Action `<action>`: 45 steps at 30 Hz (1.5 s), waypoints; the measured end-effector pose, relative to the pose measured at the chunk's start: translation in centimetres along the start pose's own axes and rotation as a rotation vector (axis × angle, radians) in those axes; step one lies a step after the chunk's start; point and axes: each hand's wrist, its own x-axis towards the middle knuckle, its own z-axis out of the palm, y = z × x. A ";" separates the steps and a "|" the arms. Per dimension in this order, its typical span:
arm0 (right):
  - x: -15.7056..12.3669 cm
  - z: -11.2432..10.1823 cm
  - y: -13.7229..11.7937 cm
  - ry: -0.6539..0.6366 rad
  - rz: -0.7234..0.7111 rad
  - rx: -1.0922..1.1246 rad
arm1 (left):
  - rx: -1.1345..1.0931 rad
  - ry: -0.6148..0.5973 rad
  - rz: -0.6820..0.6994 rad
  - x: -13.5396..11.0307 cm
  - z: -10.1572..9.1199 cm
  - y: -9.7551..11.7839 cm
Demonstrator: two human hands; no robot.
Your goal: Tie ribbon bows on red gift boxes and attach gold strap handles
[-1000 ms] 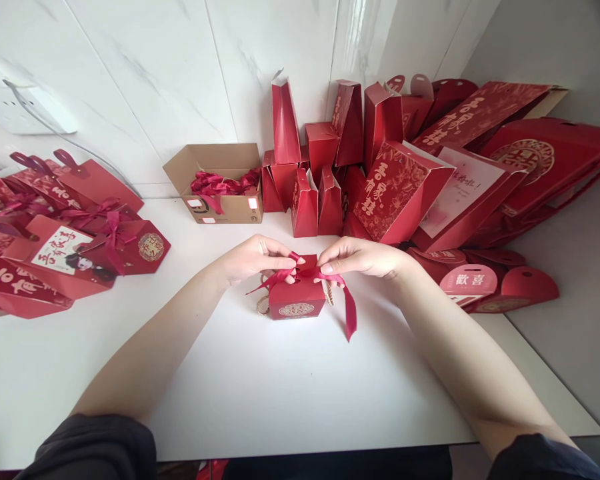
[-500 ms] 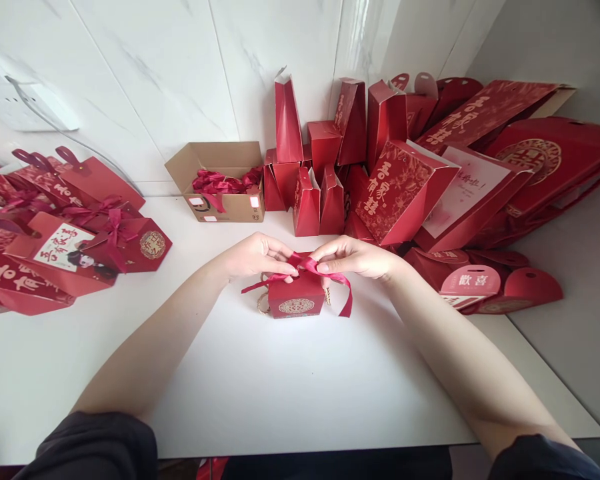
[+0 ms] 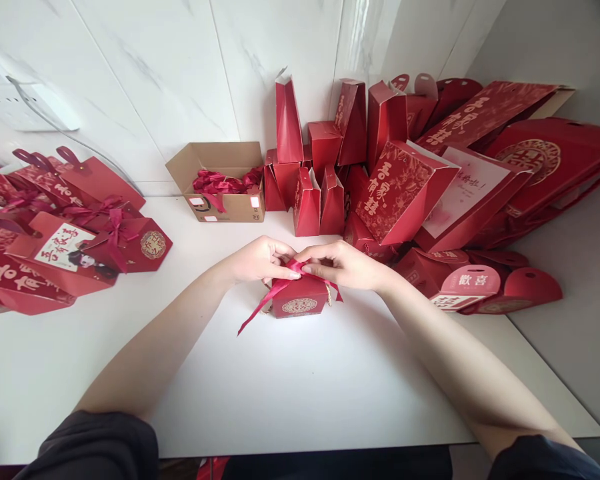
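A small red gift box [image 3: 300, 303] with a round gold emblem stands on the white table in front of me. Over its top lies a dark pink ribbon [image 3: 265, 307], one long tail hanging down at the left front and a shorter one at the right. My left hand [image 3: 265, 260] pinches the ribbon between thumb and fingers above the box. Close against it, my right hand [image 3: 335, 263] grips the ribbon too, thumb near the knot. Gold cord [image 3: 329, 293] shows at the box's sides. The fingers partly hide the knot.
An open cardboard box [image 3: 230, 208] of pink ribbons sits behind my left hand. Several red gift boxes [image 3: 405, 190] are piled at the back right. Ribboned red boxes [image 3: 145, 247] crowd the left side. A tiled wall [image 3: 155, 67] borders the table [image 3: 305, 400].
Both hands have drawn together over the box. The left ribbon tail now hangs longer and lower, the right one is shorter. The box has shifted slightly right.
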 end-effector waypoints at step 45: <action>0.1 0.2 -0.5 0.205 0.174 -0.063 | 0.063 0.075 -0.007 0.0 0.8 0.2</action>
